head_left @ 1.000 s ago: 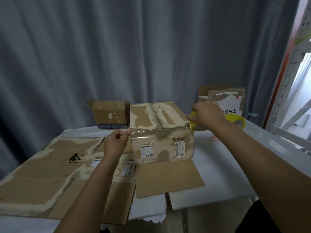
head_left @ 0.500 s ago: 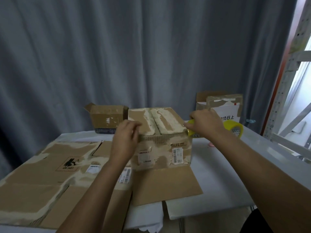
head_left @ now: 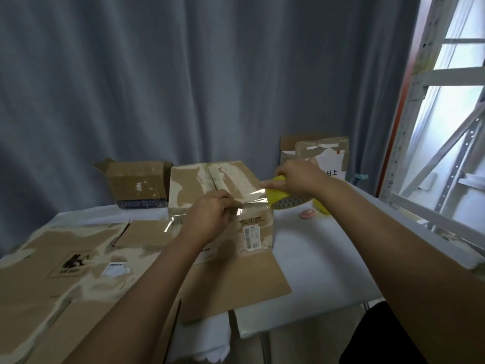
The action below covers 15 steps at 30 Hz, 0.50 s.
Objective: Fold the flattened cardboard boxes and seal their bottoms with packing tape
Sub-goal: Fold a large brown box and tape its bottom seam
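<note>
In the head view, the only one we have, we see the folded cardboard box (head_left: 223, 203) standing at the centre of the frame on a white table (head_left: 328, 271), its closed flaps facing up and one open flap lying flat toward the lower edge of the frame. The left hand (head_left: 210, 216) rests against the box's upper front edge, fingers curled and pinching the free end of a strip of clear packing tape (head_left: 252, 197). That strip stretches to the right, across the box's top corner, to a yellow tape dispenser (head_left: 283, 198), which the right hand (head_left: 299, 177) grasps from above with its fingers wrapped round the handle, just right of the box. Flattened cardboard boxes (head_left: 65, 271) cover the lower left of the frame, touching the standing box. Behind, an open small box (head_left: 136, 185) sits at centre left, and another carton (head_left: 317, 156) stands behind the right hand. A small pink object (head_left: 307, 214) lies on the table below the dispenser. A grey curtain (head_left: 183, 74) fills the upper frame, with metal shelving (head_left: 430, 101) at the right edge.
</note>
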Motion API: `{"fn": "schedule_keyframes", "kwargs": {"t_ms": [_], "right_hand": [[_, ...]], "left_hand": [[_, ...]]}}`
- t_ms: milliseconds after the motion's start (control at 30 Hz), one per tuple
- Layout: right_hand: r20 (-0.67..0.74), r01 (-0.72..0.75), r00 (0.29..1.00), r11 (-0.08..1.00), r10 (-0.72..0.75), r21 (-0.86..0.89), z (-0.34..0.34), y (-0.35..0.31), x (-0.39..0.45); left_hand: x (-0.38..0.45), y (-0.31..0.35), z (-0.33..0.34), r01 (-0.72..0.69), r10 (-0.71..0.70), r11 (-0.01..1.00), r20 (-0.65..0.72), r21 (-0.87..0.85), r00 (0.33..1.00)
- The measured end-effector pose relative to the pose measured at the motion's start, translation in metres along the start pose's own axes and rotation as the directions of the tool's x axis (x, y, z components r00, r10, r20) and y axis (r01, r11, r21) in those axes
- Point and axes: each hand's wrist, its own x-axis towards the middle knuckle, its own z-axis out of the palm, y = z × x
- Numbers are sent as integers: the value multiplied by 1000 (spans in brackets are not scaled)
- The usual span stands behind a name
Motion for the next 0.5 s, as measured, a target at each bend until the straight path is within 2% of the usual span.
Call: {"fn": "schedule_keyframes", "kwargs": {"t_ms": [100, 200, 367, 500], "right_hand": [[10, -5, 1000, 994, 4, 113, 2, 9, -3], [79, -34, 997, 958, 12, 285, 0, 22, -14], [129, -145, 988, 816, 88, 559, 4, 26, -21], [221, -206, 973, 683, 67, 701, -4, 30, -27]], "left_hand": [[0, 1, 1, 27, -27, 1000, -10, -7, 1000], [1, 2, 2, 26, -26, 1000, -11, 8, 1000], [2, 5, 0, 44, -44, 999, 3, 18, 999], [1, 6, -2, 50, -50, 999, 20, 18, 999]]}}
